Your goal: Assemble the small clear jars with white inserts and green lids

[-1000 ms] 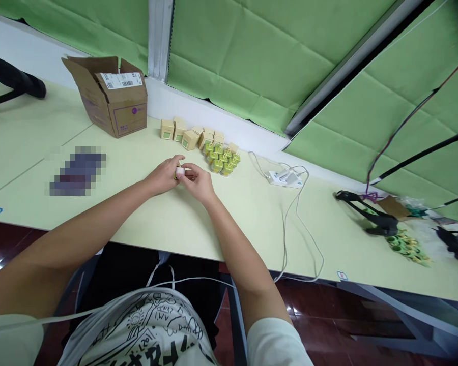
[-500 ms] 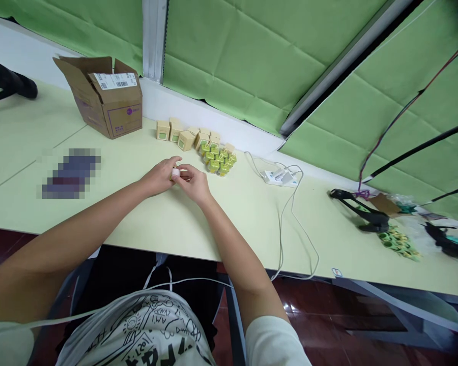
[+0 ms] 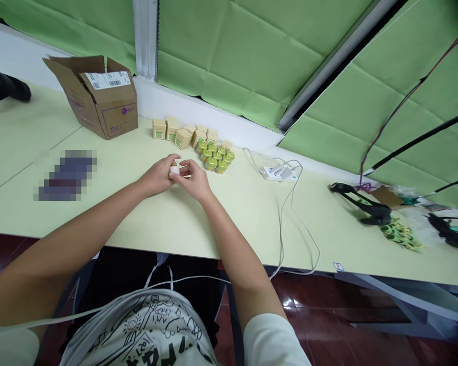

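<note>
A small round item with a whitish top (image 3: 173,170) and a yellowish-green edge is held above the table between my hands; its exact kind is too small to make out. My left hand (image 3: 157,177) is closed around it from the left. From the other side my right hand (image 3: 197,182) grips it, thumb at its front and fingers curled behind. Just beyond my right hand stand several green-topped clear little containers (image 3: 216,156) in a cluster. Behind them, small kraft-paper boxes (image 3: 182,138) with green labels are lined up near the wall.
An open cardboard carton (image 3: 118,119) stands at the back left. To the right lie a white power strip (image 3: 278,173) and its loose cable. Farther right are a black stand-like object (image 3: 361,206) and a pile of green-yellow pieces (image 3: 400,235). A blurred patch (image 3: 66,175) covers something at left.
The view has shifted slightly. My right fingers have spread a little around the small whitish item, which stays between both hands.
</note>
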A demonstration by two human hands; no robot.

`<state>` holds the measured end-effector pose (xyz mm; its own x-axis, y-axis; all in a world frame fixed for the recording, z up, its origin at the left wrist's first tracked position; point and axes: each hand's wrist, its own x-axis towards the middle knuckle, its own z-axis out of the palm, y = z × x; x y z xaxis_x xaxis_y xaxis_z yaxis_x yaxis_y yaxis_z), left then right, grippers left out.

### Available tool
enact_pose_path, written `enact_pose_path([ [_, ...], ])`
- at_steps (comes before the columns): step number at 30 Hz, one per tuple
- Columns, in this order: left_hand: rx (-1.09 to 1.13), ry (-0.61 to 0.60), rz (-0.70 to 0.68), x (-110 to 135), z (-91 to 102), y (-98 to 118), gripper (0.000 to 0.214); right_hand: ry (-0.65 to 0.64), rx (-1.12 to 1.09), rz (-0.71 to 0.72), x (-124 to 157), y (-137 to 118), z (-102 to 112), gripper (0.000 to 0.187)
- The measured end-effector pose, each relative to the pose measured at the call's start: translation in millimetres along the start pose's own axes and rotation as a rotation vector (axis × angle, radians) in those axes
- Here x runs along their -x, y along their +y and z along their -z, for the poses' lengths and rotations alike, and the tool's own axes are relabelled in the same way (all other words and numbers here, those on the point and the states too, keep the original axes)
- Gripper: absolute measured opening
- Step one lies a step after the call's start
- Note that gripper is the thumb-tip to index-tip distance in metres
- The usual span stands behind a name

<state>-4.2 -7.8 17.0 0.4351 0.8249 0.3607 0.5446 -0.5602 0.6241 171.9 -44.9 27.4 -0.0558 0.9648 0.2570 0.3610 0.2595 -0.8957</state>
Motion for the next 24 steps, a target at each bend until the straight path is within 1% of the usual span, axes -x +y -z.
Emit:
enact_pose_path([
  [3, 0.015, 0.077, -0.048, 0.1, 1.2, 5.8, 0.047, 0.034, -0.061, 0.015, -4.5, 4.9, -0.7, 0.050],
  [6, 0.013, 0.141, -0.108, 0.8, 3.5, 7.6, 0.034, 0.023, -0.178, -0.030, -9.7, 12.2, -0.3, 0.053],
  [8, 0.022, 0.182, -0.130, 1.4, 5.2, 7.3, 0.034, 0.028, -0.262, -0.092, -12.8, 16.3, 1.5, 0.052],
  [10, 0.031, 0.212, -0.140, 1.7, 5.9, 6.6, 0.036, 0.073, -0.315, -0.151, -14.8, 18.3, 4.2, 0.048],
  [12, 0.032, 0.228, -0.145, 1.7, 5.3, 5.7, 0.038, 0.082, -0.358, -0.184, -14.6, 17.3, 6.2, 0.045],
  [13, 0.032, 0.234, -0.153, 1.5, 4.5, 5.2, 0.038, 0.048, -0.386, -0.189, -13.6, 15.8, 6.5, 0.045],
  [15, 0.038, 0.242, -0.193, 1.0, 2.5, 3.9, 0.039, -0.064, -0.448, -0.186, -10.2, 11.2, 5.5, 0.049],
  [17, 0.053, 0.239, -0.244, 0.6, 0.6, 2.7, 0.046, -0.146, -0.491, -0.186, -6.2, 6.1, 3.1, 0.056],
  [20, 0.071, 0.222, -0.251, 0.6, -0.5, 2.5, 0.057, -0.171, -0.539, -0.202, -2.3, 0.6, 1.0, 0.065],
  [24, 0.084, 0.219, -0.246, 1.5, 1.1, 4.3, 0.052, -0.195, -0.605, -0.211, -2.6, -0.1, 2.6, 0.060],
])
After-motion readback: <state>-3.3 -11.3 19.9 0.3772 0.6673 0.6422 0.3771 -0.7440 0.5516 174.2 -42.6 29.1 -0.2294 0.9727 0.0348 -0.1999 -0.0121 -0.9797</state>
